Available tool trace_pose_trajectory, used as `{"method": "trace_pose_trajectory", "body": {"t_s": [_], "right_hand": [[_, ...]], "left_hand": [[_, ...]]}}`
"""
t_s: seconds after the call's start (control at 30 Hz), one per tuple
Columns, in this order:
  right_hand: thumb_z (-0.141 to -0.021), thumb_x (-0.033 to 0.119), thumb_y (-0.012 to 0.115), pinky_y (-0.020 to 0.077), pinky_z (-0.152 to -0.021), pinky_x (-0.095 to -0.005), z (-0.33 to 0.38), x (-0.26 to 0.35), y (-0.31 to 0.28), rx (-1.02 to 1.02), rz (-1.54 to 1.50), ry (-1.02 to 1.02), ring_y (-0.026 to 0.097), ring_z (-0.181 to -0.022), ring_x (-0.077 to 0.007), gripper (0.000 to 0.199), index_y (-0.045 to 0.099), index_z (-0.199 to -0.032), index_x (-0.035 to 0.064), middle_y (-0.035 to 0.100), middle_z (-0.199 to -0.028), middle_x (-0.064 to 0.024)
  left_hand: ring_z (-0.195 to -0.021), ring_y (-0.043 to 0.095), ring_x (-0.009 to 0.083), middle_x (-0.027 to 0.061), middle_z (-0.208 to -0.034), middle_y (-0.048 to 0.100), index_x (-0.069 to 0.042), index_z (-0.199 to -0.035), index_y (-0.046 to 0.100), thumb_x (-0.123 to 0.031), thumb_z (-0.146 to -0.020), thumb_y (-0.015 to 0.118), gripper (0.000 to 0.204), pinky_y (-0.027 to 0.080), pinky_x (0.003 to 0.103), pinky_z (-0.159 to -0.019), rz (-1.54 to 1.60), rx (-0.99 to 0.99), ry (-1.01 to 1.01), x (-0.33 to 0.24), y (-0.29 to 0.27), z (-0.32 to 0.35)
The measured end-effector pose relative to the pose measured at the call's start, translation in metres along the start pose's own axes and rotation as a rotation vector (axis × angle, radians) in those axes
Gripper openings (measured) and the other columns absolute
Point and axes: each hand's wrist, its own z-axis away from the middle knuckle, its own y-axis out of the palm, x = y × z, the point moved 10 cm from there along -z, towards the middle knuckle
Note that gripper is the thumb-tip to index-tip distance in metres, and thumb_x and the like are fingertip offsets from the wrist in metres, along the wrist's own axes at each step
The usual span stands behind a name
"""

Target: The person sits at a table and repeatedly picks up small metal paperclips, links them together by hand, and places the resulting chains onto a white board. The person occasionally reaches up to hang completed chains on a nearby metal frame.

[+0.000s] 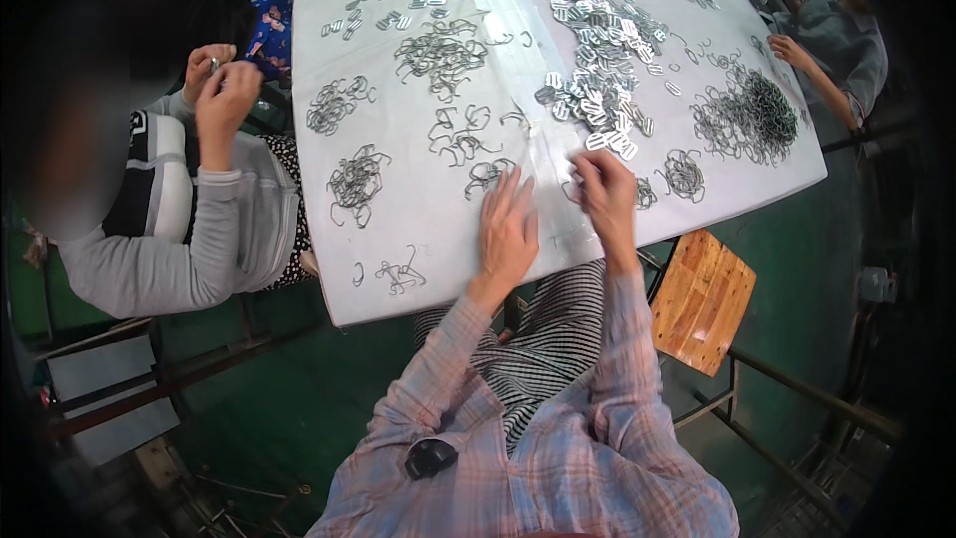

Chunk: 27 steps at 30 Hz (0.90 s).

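A small cluster of thin, dark, bent-wire metal pieces (pixel 486 177) lies just by your left hand (pixel 509 231), which rests open on the smooth white table (pixel 443 249). Your right hand (pixel 607 194) curls beside the heap of flat silver slotted metal pieces (pixel 601 105); I cannot tell whether it pinches anything.

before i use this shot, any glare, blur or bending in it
Head view: the table has bowed edges, and the picture's corners go black; head view: the buckles glint brightly; head view: the co-worker's head at far left is heavily blurred.
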Motion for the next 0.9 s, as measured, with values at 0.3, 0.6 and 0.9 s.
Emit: {"method": "trace_pose_trajectory", "body": {"t_s": [0.3,0.6,0.9], "right_hand": [[-0.092,0.000,0.062,0.0481,-0.057,-0.0234,0.121,-0.043,-0.129,-0.145,-0.121,0.126,0.060,-0.064,-0.0096,0.009,0.068,-0.097,-0.0056,0.064,-0.082,-0.0044],[-0.088,-0.002,0.068,0.0552,-0.066,-0.0245,0.132,-0.031,-0.103,-0.099,-0.325,0.077,0.067,-0.073,-0.0133,0.004,0.067,-0.092,-0.0038,0.070,-0.085,-0.0079],[-0.088,-0.003,0.068,0.0516,-0.069,-0.0229,0.134,0.017,-0.050,-0.013,-0.401,-0.016,0.063,-0.077,-0.0102,0.003,0.066,-0.090,-0.0021,0.069,-0.087,-0.0058]], "left_hand": [[-0.104,0.058,0.0381,0.0198,-0.108,0.059,0.001,-0.107,0.062,-0.009,-0.081,0.071,0.029,0.049,0.045,-0.086,-0.040,-0.071,-0.193,0.013,0.054,-0.143],[-0.076,0.069,0.0205,0.0109,-0.083,0.072,-0.002,-0.093,0.071,-0.015,-0.076,0.080,0.023,0.053,0.033,-0.068,0.139,-0.027,-0.330,0.026,0.038,-0.136],[-0.087,0.069,0.0135,0.0097,-0.100,0.071,0.001,-0.109,0.070,-0.002,-0.087,0.068,0.022,0.057,0.026,-0.075,0.681,0.153,-0.308,-0.075,-0.034,0.020]]}}
